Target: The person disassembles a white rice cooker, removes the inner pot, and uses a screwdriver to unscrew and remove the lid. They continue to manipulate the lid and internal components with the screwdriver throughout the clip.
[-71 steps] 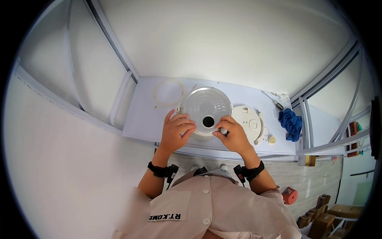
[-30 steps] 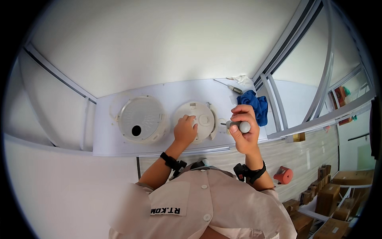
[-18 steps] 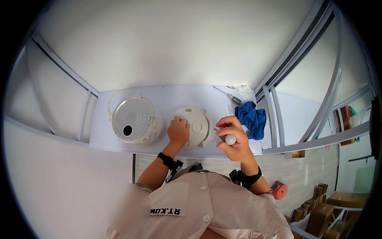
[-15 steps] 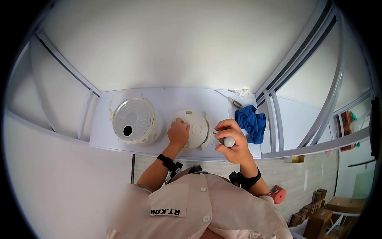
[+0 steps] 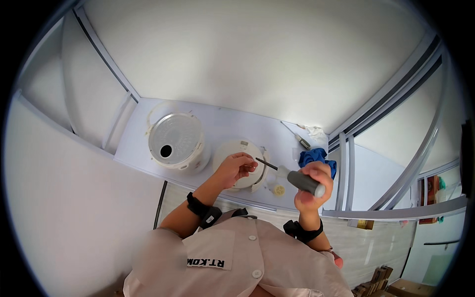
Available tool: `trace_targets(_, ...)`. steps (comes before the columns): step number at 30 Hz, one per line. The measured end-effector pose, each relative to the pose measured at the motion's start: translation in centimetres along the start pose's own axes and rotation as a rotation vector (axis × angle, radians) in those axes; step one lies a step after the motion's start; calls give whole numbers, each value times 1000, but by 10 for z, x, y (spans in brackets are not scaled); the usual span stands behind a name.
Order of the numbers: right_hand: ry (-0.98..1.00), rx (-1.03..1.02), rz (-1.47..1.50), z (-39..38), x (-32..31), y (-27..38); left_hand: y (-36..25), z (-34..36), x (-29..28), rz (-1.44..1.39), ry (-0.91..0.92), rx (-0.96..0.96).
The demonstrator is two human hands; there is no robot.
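Note:
My right hand (image 5: pixel 314 187) is wrapped round the grey handle of a screwdriver (image 5: pixel 302 182). Its dark shaft points left, with the tip close to the fingers of my left hand (image 5: pixel 237 168). Those left fingers are curled together above a round white appliance lid (image 5: pixel 241 144); anything between them is too small to make out. A curved white strip (image 5: pixel 261 180) lies along the lid's right side. Between the lid and my right hand rests a small yellowish round piece (image 5: pixel 279 190).
Left of the lid stands a white round appliance body (image 5: pixel 190 161) with a silvery inside and a dark hole. At the table's right are a blue cloth (image 5: pixel 311 156), a second screwdriver (image 5: pixel 303 142) and crumpled white paper (image 5: pixel 316 132). Metal frame posts (image 5: pixel 341 171) edge the table's right side.
My left hand has moved off the lid's surface toward the screwdriver tip. My right hand has shifted right and tilted the screwdriver sideways. The yellowish piece has come into sight; the view has turned slightly.

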State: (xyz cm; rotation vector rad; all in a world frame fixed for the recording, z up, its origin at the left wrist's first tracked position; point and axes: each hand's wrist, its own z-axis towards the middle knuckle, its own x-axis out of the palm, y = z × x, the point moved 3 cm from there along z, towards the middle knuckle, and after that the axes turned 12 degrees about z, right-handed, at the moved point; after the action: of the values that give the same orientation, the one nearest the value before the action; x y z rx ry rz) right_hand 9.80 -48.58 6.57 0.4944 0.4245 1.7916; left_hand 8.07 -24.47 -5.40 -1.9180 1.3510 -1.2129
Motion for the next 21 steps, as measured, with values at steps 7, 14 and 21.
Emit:
trace_targets(7, 177, -164, 129, 10, 18, 13, 8, -24, -18, -367, 224, 35)
trace_targets(14, 224, -133, 218, 15, 34, 8, -1, -43, -16, -604, 299, 125)
trace_targets(21, 214, -107, 263, 17, 45, 4, -1, -52, -24, -692, 331, 187)
